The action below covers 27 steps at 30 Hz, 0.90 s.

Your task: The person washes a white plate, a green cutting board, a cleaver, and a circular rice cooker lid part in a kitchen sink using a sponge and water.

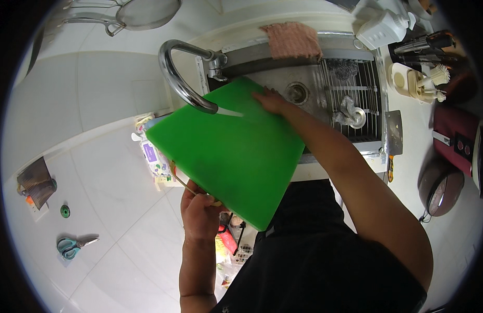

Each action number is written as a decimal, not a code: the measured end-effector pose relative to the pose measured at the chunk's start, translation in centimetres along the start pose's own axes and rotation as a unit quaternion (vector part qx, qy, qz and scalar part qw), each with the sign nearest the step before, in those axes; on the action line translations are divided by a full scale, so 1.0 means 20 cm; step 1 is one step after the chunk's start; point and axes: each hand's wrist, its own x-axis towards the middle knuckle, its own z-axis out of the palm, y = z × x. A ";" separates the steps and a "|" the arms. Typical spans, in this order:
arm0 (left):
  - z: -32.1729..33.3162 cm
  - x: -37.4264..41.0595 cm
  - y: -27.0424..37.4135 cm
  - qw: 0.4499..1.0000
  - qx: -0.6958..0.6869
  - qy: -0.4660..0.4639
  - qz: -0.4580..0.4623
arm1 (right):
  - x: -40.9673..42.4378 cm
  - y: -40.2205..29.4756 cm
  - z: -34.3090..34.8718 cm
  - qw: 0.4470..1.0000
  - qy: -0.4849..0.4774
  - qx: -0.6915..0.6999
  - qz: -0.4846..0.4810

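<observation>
A green cutting board is held tilted over the near left part of the sink, under the chrome faucet. Water runs from the spout onto its upper face. My left hand grips the wire-like handle at the board's lower left edge. At the opposite edge, near the far corner, is my right hand, one digit on the green face and the others partly hidden along the rim. Past that hand, the sink drain shows in the steel basin.
A pink cloth hangs over the sink's back edge. The drying rack holds a scouring pad and a strainer. A cleaver lies right of the sink. Wipes stand left; scissors hang on the tiled wall.
</observation>
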 end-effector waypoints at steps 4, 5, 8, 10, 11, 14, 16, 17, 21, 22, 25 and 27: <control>-0.02 0.05 -0.07 1.000 -0.015 0.004 -0.016 | -0.15 -0.09 0.06 0.986 -0.017 -0.056 -0.156; -0.03 0.06 -0.09 0.999 -0.025 0.012 -0.017 | -0.29 -0.28 0.06 0.988 -0.028 -0.001 -0.151; -0.04 0.13 -0.14 0.999 -0.014 0.001 -0.029 | -0.62 -0.68 0.06 0.973 0.050 0.055 -0.220; 0.01 0.15 -0.16 0.999 -0.006 0.017 -0.042 | -0.80 -0.94 0.00 0.958 0.060 0.028 -0.280; 0.01 0.16 -0.18 0.999 -0.003 0.018 -0.048 | -0.82 -1.06 -0.08 0.952 0.046 0.013 -0.301; 0.07 0.12 -0.18 0.996 0.018 0.063 -0.053 | -0.74 -1.27 -0.21 0.942 0.011 0.075 -0.327; 0.06 0.07 -0.14 0.998 0.035 0.043 -0.039 | -0.62 -1.17 -0.21 0.943 -0.032 0.120 -0.309; 0.04 0.04 -0.13 0.998 0.043 0.037 -0.031 | -0.48 -1.05 -0.17 0.944 -0.040 0.108 -0.309; 0.06 -0.07 -0.05 1.000 -0.012 0.018 -0.006 | 0.23 -0.19 -0.09 0.982 0.068 -0.088 -0.152; 0.08 -0.05 -0.03 1.000 -0.006 0.006 -0.014 | 0.28 0.01 -0.11 0.991 0.100 -0.079 -0.040; 0.05 -0.02 -0.06 1.000 -0.012 -0.023 0.001 | 0.31 0.01 -0.09 0.992 -0.009 -0.130 0.002; 0.04 0.04 -0.06 1.000 0.003 -0.014 -0.022 | 0.25 -0.08 -0.08 0.963 -0.025 -0.232 -0.137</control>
